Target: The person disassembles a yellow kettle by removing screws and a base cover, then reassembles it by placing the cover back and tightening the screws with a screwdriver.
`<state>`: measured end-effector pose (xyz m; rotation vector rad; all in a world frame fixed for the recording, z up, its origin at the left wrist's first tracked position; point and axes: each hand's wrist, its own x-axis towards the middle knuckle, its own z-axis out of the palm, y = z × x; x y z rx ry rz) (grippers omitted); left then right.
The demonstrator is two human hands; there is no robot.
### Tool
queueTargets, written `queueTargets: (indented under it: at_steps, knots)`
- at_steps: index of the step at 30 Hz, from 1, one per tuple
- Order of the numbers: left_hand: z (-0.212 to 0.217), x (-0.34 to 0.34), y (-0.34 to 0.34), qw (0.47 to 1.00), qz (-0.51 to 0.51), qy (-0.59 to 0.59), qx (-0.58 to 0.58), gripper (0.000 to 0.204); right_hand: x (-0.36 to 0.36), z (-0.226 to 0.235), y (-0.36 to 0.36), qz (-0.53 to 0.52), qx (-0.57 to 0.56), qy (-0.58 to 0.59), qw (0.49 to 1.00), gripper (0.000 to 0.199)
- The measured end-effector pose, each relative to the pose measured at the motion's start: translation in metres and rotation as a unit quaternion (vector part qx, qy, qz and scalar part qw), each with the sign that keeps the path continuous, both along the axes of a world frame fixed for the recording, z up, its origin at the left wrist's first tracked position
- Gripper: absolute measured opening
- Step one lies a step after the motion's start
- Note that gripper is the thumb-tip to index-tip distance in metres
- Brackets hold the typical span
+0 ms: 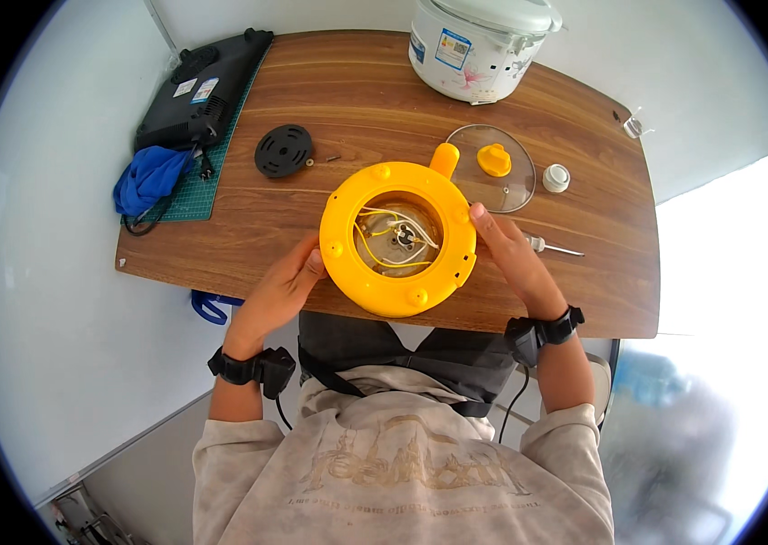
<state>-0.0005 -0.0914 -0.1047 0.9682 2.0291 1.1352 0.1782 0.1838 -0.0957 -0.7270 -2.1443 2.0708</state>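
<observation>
Far left corner of surface (247, 250): black appliance (175, 109), green mat (193, 202), blue cloth (149, 179). Slotted black disc (283, 151), inward from there. Left hand (279, 286): grip holding left rim of yellow electric-pot housing (399, 294), near middle of near edge, footed underside up, wiring (404, 235) exposed. White rice cooker (479, 54), far edge. Glass lid (515, 168). Right hand (515, 263): grip holding right rim; screwdriver (539, 244) just beside.

White rice cooker (484, 59) | black appliance (188, 107) — green mat (193, 200) beneath | blue cloth (149, 177)
</observation>
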Motion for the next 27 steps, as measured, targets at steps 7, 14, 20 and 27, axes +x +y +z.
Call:
queueTargets:
  at_steps: [7,14,20,27]
  knots:
    - [-0.006,0.002,-0.002,1.0,0.005,0.01,0.014,0.057,-0.001,0.002,-0.002,-0.009,0.048,-0.018,0.999,0.071]
    - [-0.006,0.003,-0.004,1.0,-0.013,0.001,-0.009,0.059,0.002,0.005,-0.005,-0.001,-0.034,-0.025,0.999,0.071]
    - [-0.008,-0.002,-0.006,0.998,-0.063,-0.013,-0.007,0.06,0.007,0.003,-0.003,0.015,-0.043,-0.012,0.999,0.071]
    - [0.003,0.011,0.004,0.997,-0.061,-0.025,-0.048,0.095,0.008,-0.007,-0.001,0.053,-0.039,0.049,0.997,0.066]
